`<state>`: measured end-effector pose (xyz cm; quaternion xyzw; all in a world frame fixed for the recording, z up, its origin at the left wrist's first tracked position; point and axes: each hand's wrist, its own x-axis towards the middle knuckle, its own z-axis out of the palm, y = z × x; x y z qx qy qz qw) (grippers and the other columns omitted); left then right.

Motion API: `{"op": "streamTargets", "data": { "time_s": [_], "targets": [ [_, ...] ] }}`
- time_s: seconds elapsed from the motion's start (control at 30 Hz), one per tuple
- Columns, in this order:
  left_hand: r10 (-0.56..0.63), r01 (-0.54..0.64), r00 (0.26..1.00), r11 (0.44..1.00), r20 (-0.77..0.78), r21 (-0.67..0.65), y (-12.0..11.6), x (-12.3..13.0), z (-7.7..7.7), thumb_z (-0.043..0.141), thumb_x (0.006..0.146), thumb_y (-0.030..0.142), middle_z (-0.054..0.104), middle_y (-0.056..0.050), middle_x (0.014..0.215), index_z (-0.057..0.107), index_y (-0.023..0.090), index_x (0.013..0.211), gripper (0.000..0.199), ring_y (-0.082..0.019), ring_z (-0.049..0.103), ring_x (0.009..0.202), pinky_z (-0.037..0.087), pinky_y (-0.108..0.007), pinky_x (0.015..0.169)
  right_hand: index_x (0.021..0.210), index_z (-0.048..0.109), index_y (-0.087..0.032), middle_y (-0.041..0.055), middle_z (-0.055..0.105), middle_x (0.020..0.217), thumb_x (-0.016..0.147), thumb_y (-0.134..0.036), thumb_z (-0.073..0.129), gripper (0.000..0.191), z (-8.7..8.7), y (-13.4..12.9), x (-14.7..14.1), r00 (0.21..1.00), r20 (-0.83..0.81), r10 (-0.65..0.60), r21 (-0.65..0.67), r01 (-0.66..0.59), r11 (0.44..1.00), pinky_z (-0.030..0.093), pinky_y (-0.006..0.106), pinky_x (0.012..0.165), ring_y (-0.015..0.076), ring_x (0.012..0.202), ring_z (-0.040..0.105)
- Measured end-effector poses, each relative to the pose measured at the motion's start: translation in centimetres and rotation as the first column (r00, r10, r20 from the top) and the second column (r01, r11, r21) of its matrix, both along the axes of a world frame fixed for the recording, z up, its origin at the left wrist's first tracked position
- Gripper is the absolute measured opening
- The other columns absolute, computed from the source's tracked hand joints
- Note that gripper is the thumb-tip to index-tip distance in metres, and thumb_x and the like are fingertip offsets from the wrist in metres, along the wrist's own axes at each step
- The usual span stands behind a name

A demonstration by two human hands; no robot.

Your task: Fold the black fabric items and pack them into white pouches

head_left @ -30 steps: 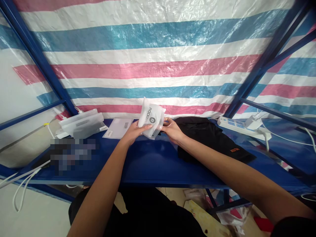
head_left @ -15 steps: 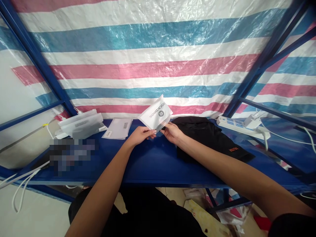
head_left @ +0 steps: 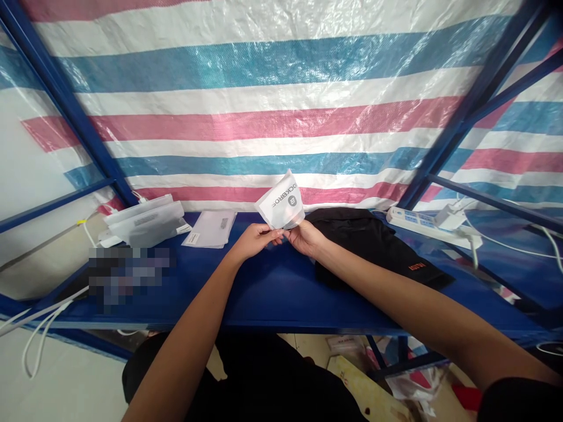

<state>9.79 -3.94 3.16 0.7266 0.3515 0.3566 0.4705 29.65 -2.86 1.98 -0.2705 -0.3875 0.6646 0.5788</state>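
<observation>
A translucent white plastic bag (head_left: pixel 281 202) printed ROCKBROS is held up above the middle of the shelf, its lower edge bowed. My left hand (head_left: pixel 258 239) pinches the lower left of that edge between thumb and fingers. At the lower right, my right hand (head_left: pixel 305 235) grips the bag; some of its fingertips show faintly through the film, and I cannot tell whether they are inside or behind it. Just right of my right hand lies a folded black garment (head_left: pixel 365 240) with small orange lettering. To the left rests a flat stack of similar translucent bags (head_left: pixel 210 228).
More translucent bags (head_left: pixel 149 220) lean at the left beside white cables. A white power strip (head_left: pixel 433 227) with plugs sits on the right of the blue shelf (head_left: pixel 272 299). Blue frame posts (head_left: pixel 466 111) and a striped plastic sheet (head_left: pixel 272 76) stand behind; a blurred patch covers the left front.
The bag's lower edge has bent into a curve, and its left corner has shifted right. My hands have drawn closer together, with the right fingers now showing through the film.
</observation>
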Motion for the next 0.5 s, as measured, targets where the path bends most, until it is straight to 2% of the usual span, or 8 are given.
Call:
{"op": "streamTargets", "data": {
  "time_s": [0.23, 0.37, 0.5],
  "targets": [
    [0.005, -0.004, 0.997, 1.000, 0.072, -0.016, -0.1, -0.5, 0.4, 0.080, 0.092, 0.060, 0.076, -0.007, 0.080, 0.080, 0.015, 0.085, 0.046, -0.016, 0.065, 0.071, 0.050, -0.029, 0.069, 0.104, 0.075, -0.019, 0.0078, 0.083, 0.097, 0.091, -0.034, 0.090, 0.025, 0.5, -1.0, 0.2, 0.995, 0.016, 0.102, -0.153, -0.098, 0.983, 0.066, 0.029, 0.082, 0.0199, 0.087, 0.077],
    [0.016, 0.001, 0.983, 0.996, 0.184, -0.095, 0.3, -1.0, 0.4, 0.082, 0.090, 0.058, 0.073, -0.005, 0.079, 0.079, 0.015, 0.086, 0.044, -0.015, 0.064, 0.072, 0.050, -0.031, 0.074, 0.106, 0.078, -0.019, 0.0083, 0.085, 0.104, 0.086, -0.032, 0.093, 0.029, 1.3, -1.8, 0.4, 0.985, -0.041, 0.167, -0.103, -0.170, 0.980, 0.067, 0.030, 0.089, 0.0206, 0.096, 0.079],
    [-0.014, 0.040, 0.983, 0.989, 0.185, -0.141, 0.3, -1.3, 0.4, 0.084, 0.089, 0.058, 0.073, -0.006, 0.080, 0.081, 0.014, 0.087, 0.044, -0.016, 0.064, 0.073, 0.050, -0.032, 0.075, 0.096, 0.077, -0.018, 0.0079, 0.085, 0.100, 0.076, -0.022, 0.098, 0.030, 1.4, -2.0, 0.2, 0.991, -0.026, 0.128, -0.065, -0.129, 0.989, 0.067, 0.033, 0.093, 0.0212, 0.094, 0.081]
  ]
}}
